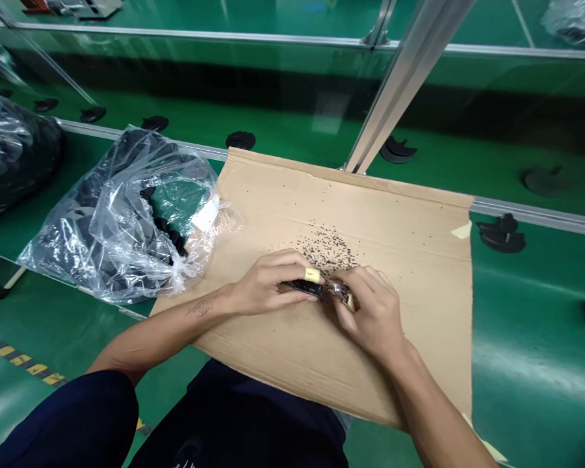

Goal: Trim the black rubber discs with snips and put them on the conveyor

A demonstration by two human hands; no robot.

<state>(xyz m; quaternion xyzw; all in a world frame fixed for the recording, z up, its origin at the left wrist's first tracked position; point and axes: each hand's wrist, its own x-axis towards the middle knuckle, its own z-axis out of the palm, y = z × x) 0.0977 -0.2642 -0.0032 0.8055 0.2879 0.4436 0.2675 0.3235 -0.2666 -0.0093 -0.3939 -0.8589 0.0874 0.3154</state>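
Observation:
Pinched between the thumb and fingers of my left hand (273, 284) is a small black plastic part (308, 287). A yellow wrap covers one fingertip of that hand. My right hand (370, 302) closes around a small shiny metal tool that looks like nippers (338, 290), its handles mostly hidden by the fingers. The tool's metal end is close to the black part; whether they touch I cannot tell. Just beyond both hands, many tiny black scraps (327, 250) lie scattered over a brown cardboard sheet (283, 351).
A clear plastic bag (121, 214) of black parts stands left of the cardboard, with another filled bag (14, 149) farther left. Black curved pieces (501, 233) rest on the green surface at right and behind. A metal post (404, 84) rises at the cardboard's back edge.

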